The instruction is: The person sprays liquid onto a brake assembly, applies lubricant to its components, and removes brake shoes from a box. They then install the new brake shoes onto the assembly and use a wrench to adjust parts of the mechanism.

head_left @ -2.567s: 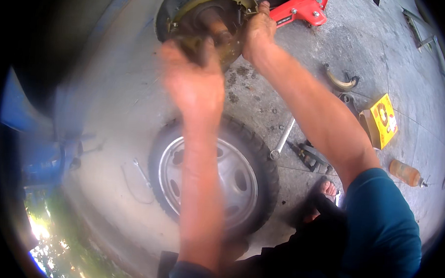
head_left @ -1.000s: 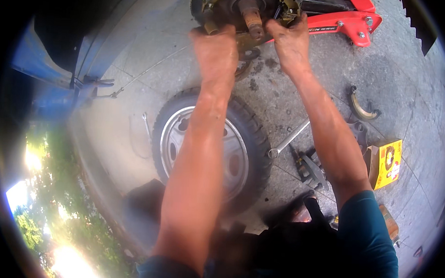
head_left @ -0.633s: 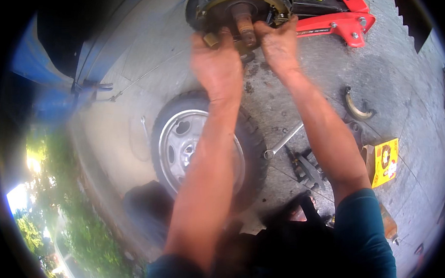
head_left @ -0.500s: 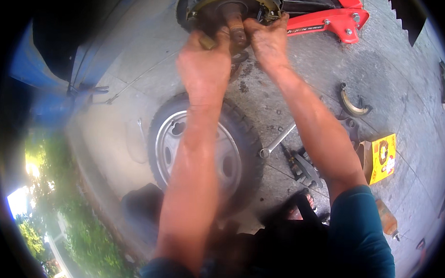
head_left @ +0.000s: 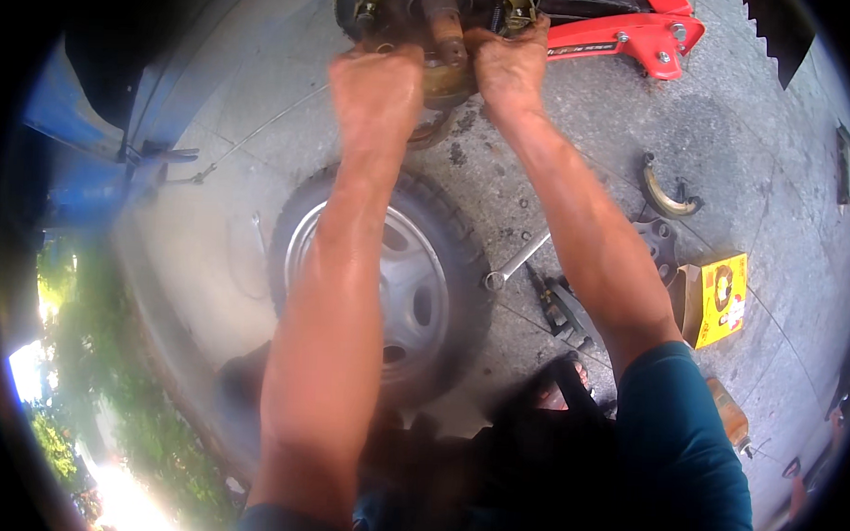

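At the top, a drum brake assembly [head_left: 396, 10] surrounds a rusty spindle [head_left: 443, 25]. A curved olive-brown brake shoe [head_left: 447, 85] spans the space between my hands, below the spindle. My left hand [head_left: 377, 88] is closed in a fist around its left end, at the assembly's lower left. On the right, my right hand [head_left: 509, 70] has its fingers curled over the shoe's right side, beside a small coil spring [head_left: 497, 17]. Both sets of fingertips are partly hidden behind the hands and the brake parts.
A wheel with its tyre [head_left: 463, 239] lies below my forearms. To the right are a red floor jack [head_left: 629, 39], a wrench [head_left: 519, 259], a loose brake shoe [head_left: 669, 192], a yellow box [head_left: 721, 299] and a bottle [head_left: 727, 415]. A blue panel [head_left: 82, 174] stands at left.
My left hand has moved slightly up and left, and its wrist has turned. The curved brake shoe now shows between the hands under the spindle. My right hand stays nearly in place.
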Available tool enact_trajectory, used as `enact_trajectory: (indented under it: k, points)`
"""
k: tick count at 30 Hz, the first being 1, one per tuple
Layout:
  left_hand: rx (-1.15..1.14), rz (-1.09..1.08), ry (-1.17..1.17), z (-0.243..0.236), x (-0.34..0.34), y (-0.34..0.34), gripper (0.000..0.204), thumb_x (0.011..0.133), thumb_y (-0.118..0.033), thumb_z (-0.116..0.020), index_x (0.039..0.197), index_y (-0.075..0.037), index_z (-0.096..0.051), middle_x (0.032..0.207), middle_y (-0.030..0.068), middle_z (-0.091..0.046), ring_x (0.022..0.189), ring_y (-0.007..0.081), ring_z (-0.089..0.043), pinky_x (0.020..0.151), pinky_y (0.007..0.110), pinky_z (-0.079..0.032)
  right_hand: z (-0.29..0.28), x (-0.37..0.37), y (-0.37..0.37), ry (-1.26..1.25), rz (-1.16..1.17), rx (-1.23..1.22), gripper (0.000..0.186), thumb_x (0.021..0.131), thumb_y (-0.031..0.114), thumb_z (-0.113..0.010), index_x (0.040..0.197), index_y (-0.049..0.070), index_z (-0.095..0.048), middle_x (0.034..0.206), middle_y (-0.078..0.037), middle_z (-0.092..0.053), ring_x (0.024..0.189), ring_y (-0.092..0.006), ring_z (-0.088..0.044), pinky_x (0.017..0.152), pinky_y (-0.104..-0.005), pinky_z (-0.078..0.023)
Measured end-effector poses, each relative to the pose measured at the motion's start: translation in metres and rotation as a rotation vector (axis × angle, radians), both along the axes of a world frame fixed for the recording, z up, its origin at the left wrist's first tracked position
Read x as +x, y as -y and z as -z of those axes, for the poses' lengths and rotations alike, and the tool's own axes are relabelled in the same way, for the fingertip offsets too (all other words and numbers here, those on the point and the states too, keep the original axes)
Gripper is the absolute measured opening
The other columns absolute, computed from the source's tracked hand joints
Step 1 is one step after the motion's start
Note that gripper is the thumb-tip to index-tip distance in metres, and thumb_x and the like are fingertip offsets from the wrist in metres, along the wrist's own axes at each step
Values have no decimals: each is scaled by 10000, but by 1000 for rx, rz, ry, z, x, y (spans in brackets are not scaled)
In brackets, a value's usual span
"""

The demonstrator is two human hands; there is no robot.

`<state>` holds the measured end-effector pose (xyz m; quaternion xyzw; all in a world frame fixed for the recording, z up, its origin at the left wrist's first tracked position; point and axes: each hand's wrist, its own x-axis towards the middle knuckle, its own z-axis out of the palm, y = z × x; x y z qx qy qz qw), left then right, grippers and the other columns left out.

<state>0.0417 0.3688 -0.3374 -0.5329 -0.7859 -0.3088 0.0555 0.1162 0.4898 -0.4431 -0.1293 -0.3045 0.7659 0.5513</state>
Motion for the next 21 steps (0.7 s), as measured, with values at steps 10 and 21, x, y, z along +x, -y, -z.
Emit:
enact_trajectory:
  k: [10, 21]
  points:
    - [114, -238, 969, -11, 14, 0, 168, 765, -101, -635, 826, 50, -673, 851, 128, -639, 718, 203, -587, 577, 358, -471, -7, -4, 11, 419, 366, 373, 375, 811, -192, -418, 1083, 56, -346, 967, -101, -435, 789, -140, -470, 611, -256, -464]
    - [54, -146, 974, -2, -2, -6, 191, 778, -117, -635, 892, 24, -696, 855, 103, -653, 727, 198, -606, 567, 343, -498, -20, -7, 9, 86, 233, 149, 353, 785, -131, -524, 1075, 14, -384, 985, -112, -493, 811, -155, -502, 628, -266, -464]
